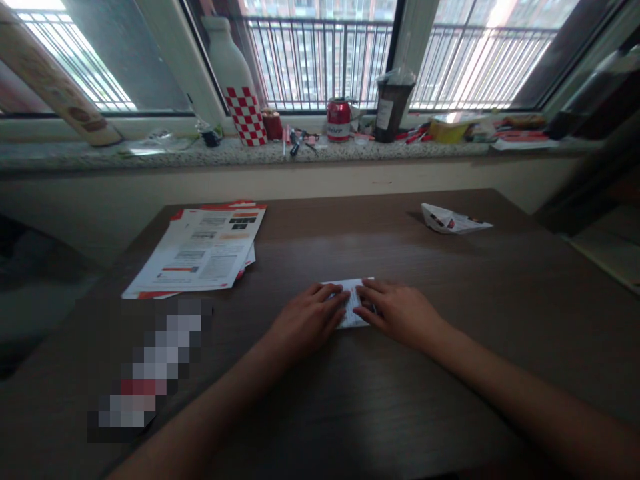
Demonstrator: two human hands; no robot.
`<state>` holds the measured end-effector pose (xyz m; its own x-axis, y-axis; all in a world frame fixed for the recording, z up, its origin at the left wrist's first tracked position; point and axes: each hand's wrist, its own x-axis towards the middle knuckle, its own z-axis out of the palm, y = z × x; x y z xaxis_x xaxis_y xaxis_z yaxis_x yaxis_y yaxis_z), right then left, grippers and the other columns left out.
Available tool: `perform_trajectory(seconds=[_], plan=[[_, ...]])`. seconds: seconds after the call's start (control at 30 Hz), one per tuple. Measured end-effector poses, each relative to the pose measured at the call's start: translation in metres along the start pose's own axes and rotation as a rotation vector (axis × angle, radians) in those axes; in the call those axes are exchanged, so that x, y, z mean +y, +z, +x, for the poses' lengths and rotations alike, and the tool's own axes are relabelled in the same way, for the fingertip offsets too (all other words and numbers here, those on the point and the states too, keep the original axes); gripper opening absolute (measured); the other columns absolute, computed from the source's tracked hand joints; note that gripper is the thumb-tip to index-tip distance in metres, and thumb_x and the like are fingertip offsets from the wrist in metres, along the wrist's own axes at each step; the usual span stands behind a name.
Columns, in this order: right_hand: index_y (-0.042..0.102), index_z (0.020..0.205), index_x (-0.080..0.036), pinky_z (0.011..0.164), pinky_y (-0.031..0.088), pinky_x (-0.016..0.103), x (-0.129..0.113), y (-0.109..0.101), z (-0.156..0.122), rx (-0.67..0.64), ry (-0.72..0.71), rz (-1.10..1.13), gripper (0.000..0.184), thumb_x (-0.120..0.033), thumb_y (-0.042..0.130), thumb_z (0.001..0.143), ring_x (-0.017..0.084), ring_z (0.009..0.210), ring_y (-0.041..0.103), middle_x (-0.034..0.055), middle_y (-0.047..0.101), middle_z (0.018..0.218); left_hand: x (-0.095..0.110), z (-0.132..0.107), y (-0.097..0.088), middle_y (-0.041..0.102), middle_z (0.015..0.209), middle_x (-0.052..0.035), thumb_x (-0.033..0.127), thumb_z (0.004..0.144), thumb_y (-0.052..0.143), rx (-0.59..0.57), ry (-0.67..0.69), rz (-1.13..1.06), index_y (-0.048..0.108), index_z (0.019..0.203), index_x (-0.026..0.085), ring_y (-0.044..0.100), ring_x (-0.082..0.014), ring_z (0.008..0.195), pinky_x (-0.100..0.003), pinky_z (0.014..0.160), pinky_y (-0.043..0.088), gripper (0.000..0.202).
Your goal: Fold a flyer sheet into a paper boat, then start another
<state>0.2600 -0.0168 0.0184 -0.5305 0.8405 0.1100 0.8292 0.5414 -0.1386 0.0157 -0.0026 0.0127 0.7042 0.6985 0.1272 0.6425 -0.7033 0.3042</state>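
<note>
A small folded white printed paper (354, 297) lies on the dark wooden table (350, 227), near its middle. My left hand (310, 319) rests palm down on the paper's left part, fingers stretched flat over it. My right hand (397, 312) lies on its right part, fingers also flat and pressing down. The two sets of fingertips nearly meet over the paper, and most of it is hidden beneath them.
A stack of printed leaflets (200, 250) lies at the table's left. A folded paper shape (453, 220) sits at the far right. The window sill holds a checked bottle (237, 80), a red can (339, 120) and a dark cup (393, 107).
</note>
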Motion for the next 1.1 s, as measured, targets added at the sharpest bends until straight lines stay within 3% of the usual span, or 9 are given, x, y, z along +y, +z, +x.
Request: perform_trajectory(seconds=[0.17, 0.47, 0.67, 1.1], plan=[[0.068, 0.134, -0.014, 0.104, 0.056, 0.053, -0.009, 0.004, -0.007, 0.031, 0.012, -0.025, 0.050, -0.052, 0.059, 0.103, 0.038, 0.126, 0.067, 0.0225, 0.064, 0.145, 0.002, -0.003, -0.002, 0.058, 0.149, -0.0104, 0.037, 0.110, 0.049, -0.014, -0.013, -0.012, 0.056, 0.150, 0.021, 0.054, -0.0296, 0.135, -0.049, 0.113, 0.048, 0.044], [0.064, 0.139, -0.015, 0.104, 0.055, 0.054, -0.014, 0.009, -0.010, 0.065, 0.029, -0.019, 0.052, -0.052, 0.059, 0.103, 0.038, 0.131, 0.063, 0.0237, 0.060, 0.148, 0.001, -0.006, 0.005, 0.055, 0.152, -0.0114, 0.040, 0.108, 0.051, 0.005, -0.015, -0.001, 0.053, 0.152, 0.020, 0.050, -0.0301, 0.139, -0.049, 0.116, 0.046, 0.048], [0.061, 0.142, -0.009, 0.106, 0.053, 0.054, -0.017, 0.010, -0.010, 0.042, 0.031, -0.042, 0.055, -0.048, 0.059, 0.103, 0.040, 0.134, 0.060, 0.0274, 0.056, 0.151, 0.003, -0.006, 0.006, 0.055, 0.152, -0.0118, 0.041, 0.108, 0.051, 0.017, -0.018, -0.003, 0.053, 0.151, 0.020, 0.049, -0.0300, 0.139, -0.049, 0.117, 0.045, 0.048], [0.060, 0.143, -0.010, 0.106, 0.053, 0.054, -0.018, 0.017, -0.011, 0.065, 0.043, -0.066, 0.058, -0.052, 0.059, 0.102, 0.040, 0.134, 0.059, 0.0266, 0.057, 0.151, -0.001, -0.007, 0.013, 0.054, 0.154, -0.0125, 0.043, 0.107, 0.053, 0.015, -0.021, 0.037, 0.051, 0.153, 0.021, 0.048, -0.0316, 0.140, -0.050, 0.118, 0.042, 0.051]])
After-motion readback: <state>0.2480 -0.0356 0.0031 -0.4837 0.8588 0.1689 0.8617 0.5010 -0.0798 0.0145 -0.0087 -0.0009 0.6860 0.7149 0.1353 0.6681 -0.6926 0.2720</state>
